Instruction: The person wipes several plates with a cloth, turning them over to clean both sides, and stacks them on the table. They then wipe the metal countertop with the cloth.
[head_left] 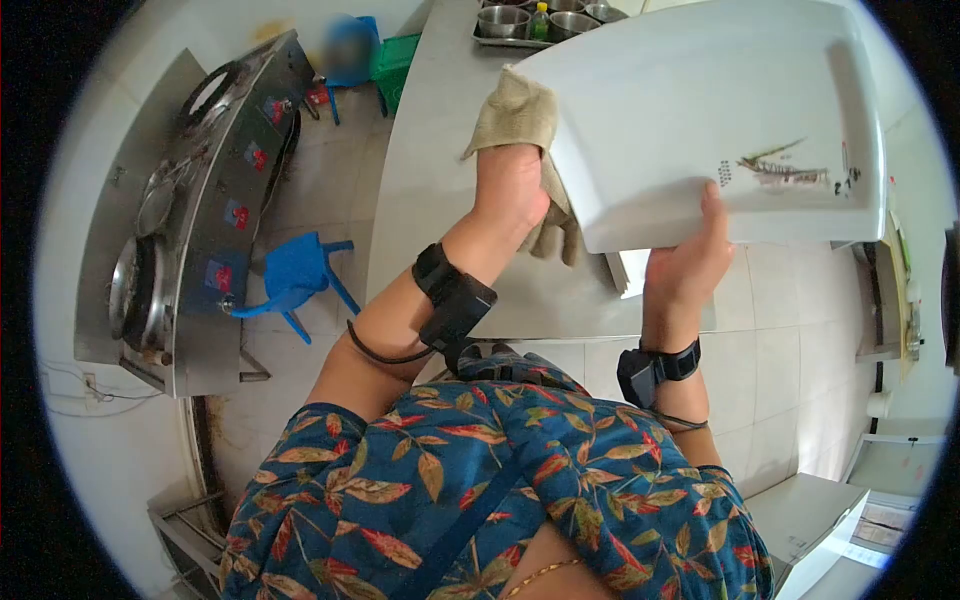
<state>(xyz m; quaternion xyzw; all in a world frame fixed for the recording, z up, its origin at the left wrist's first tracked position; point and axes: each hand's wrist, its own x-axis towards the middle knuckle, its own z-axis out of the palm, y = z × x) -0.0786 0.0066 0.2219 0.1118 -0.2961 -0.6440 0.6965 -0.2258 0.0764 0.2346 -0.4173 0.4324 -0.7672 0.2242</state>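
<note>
A large white rectangular plate (680, 120) with a dark painted motif and small characters near its lower right is tilted up above the table. My right hand (692, 262) grips its near edge, thumb on the inner face and the other fingers hidden beneath. At the plate's left edge, my left hand (515, 190) is closed on a beige cloth (515, 112) pressed against the rim. The cloth covers most of its fingers, and one end hangs below the plate.
A metal table (430, 190) stands in front of me. A tray (510, 42) at its far end carries metal bowls and a green bottle (540, 22). Left are a steel stove (225, 210) with woks and a blue stool (295, 272). A white object (630, 272) is partly under the plate.
</note>
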